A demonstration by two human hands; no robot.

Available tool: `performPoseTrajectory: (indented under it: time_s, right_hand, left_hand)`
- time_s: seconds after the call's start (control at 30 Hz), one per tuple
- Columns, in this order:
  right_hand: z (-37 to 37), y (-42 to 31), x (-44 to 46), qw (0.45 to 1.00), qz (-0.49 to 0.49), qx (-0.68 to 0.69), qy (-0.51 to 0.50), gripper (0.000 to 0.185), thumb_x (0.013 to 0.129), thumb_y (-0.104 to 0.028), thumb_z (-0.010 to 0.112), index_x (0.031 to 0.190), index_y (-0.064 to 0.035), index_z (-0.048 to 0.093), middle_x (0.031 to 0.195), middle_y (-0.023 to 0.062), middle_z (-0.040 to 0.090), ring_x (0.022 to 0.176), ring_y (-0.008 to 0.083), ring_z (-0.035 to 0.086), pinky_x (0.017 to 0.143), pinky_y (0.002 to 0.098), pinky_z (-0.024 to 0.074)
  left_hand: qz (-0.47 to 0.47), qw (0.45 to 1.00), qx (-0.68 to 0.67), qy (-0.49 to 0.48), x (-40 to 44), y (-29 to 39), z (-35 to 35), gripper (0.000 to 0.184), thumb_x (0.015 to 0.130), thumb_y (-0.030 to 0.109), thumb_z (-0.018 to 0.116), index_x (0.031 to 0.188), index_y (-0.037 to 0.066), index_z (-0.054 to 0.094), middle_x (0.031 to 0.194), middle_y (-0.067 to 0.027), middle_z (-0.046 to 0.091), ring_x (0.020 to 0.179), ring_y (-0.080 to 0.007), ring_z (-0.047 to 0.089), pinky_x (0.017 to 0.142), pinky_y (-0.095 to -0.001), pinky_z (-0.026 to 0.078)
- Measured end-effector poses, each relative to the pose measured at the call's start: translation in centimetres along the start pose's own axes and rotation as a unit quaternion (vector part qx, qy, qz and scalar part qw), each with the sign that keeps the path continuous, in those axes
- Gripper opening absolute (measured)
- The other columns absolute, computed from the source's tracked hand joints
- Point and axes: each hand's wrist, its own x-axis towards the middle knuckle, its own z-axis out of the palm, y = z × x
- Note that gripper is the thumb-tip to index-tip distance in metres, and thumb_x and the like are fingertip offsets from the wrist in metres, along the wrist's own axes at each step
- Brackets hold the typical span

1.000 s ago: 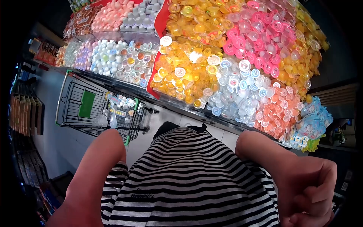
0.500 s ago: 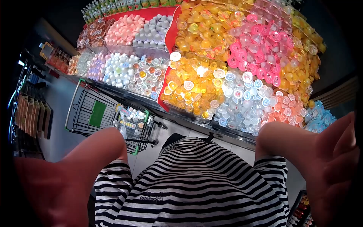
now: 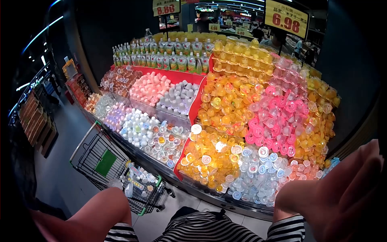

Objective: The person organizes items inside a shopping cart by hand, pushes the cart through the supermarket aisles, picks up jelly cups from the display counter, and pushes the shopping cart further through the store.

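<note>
Head camera: the display's (image 3: 201,192) long front edge slants across ahead of both hands. Right hand (image 3: 354,193), raised near its right end, lies nearest the peach-coloured cups (image 3: 303,170); nothing shows in its grasp, finger spread unclear. Left hand (image 3: 48,226), dim, is nearer the cart (image 3: 105,162) at the display's left front; its state I cannot tell.

Short-sleeved striped shirt (image 3: 203,230) in black and white, bare arms (image 3: 98,211) below the sleeves
Narrow dark bands run across pale fabric, curving over the front; the same stripes circle the left sleeve (image 3: 121,233) and right sleeve (image 3: 285,230); a plain dark patch (image 3: 184,212) shows past the shirt's edge, too small to make out
</note>
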Motion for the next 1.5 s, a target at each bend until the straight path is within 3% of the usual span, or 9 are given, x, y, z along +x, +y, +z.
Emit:
performPoseTrajectory:
  time_s: [0.3,0.5,0.8,1.27,1.4,1.43,1.47,1.5]
  right_hand:
    - [1.2,0.4,0.3,1.0,0.001,0.005,-0.007,0.025,0.084,-0.032,0.063,0.07,-0.0142,0.052,0.074,-0.0061,0.056,0.064,0.0059,0.048,0.063,0.0217,0.0405]
    - [2.3,-0.2,0.7,0.997,-0.047,0.031,-0.044,0.024,0.085,-0.031,0.063,0.073,-0.0133,0.053,0.077,-0.0044,0.057,0.067,0.0069,0.05,0.065,0.0222,0.042]
    - [6.5,-0.1,-0.5,0.988,-0.109,0.098,-0.044,0.023,0.086,-0.031,0.064,0.077,-0.0119,0.055,0.082,-0.0019,0.057,0.072,0.0084,0.053,0.068,0.023,0.0443]
    - [5.4,0.3,-0.9,0.986,-0.131,0.097,-0.035,0.023,0.087,-0.031,0.065,0.085,-0.0096,0.057,0.089,0.0021,0.059,0.08,0.0108,0.057,0.072,0.0242,0.0479]
    - [5.1,-1.2,0.1,0.977,-0.184,0.107,-0.008,0.023,0.087,-0.03,0.066,0.087,-0.009,0.058,0.091,0.0032,0.059,0.083,0.0115,0.058,0.073,0.0245,0.0489]
    - [5.1,-1.5,0.7,0.975,-0.195,0.104,0.004,0.023,0.087,-0.03,0.066,0.087,-0.0089,0.058,0.092,0.0035,0.059,0.083,0.0117,0.058,0.074,0.0246,0.0491]
    - [5.3,-1.6,1.3,0.972,-0.212,0.099,0.02,0.023,0.087,-0.03,0.066,0.088,-0.0087,0.058,0.092,0.0038,0.059,0.084,0.0118,0.058,0.074,0.0247,0.0494]
    - [5.3,-1.8,2.0,0.966,-0.239,0.093,0.038,0.023,0.087,-0.03,0.066,0.088,-0.0085,0.058,0.093,0.004,0.059,0.085,0.012,0.059,0.074,0.0248,0.0496]
  left_hand:
    - [0.03,0.998,0.056,0.024,-0.7,0.3,-0.2,0.019,0.096,0.025,0.058,0.104,0.008,0.058,0.1,-0.0052,0.055,0.077,-0.0145,0.055,0.073,-0.0285,0.044]
    - [0.069,0.993,0.08,0.059,-2.7,0.0,0.1,0.02,0.097,0.025,0.057,0.107,0.008,0.057,0.103,-0.0068,0.055,0.077,-0.0152,0.056,0.074,-0.0288,0.044]
    - [0.053,0.989,0.133,0.039,-3.7,-2.0,2.0,0.021,0.098,0.024,0.056,0.11,0.008,0.055,0.108,-0.0093,0.055,0.078,-0.0162,0.057,0.074,-0.0292,0.045]
    - [0.024,0.988,0.146,0.043,-4.5,-3.0,4.5,0.024,0.099,0.024,0.054,0.116,0.007,0.052,0.116,-0.0132,0.054,0.079,-0.0178,0.059,0.075,-0.0298,0.047]
    - [-0.056,0.983,0.176,0.014,-7.1,-3.6,5.1,0.025,0.099,0.023,0.053,0.118,0.007,0.051,0.118,-0.0143,0.054,0.079,-0.0182,0.059,0.075,-0.0299,0.047]
    - [-0.084,0.987,0.128,-0.046,-8.9,-5.1,5.2,0.031,0.1,0.023,0.051,0.125,0.004,0.045,0.13,-0.0226,0.052,0.082,-0.0239,0.065,0.079,-0.0336,0.055]
    - [-0.169,0.975,0.12,-0.08,-11.2,-5.7,4.7,0.031,0.1,0.018,0.051,0.126,0.002,0.045,0.119,-0.0259,0.057,0.092,-0.0276,0.067,0.076,-0.0373,0.058]
    - [-0.276,0.953,0.093,-0.081,-14.4,-6.9,4.4,0.027,0.097,0.007,0.052,0.123,0.0,0.046,0.113,-0.025,0.059,0.091,-0.0285,0.067,0.081,-0.0375,0.057]
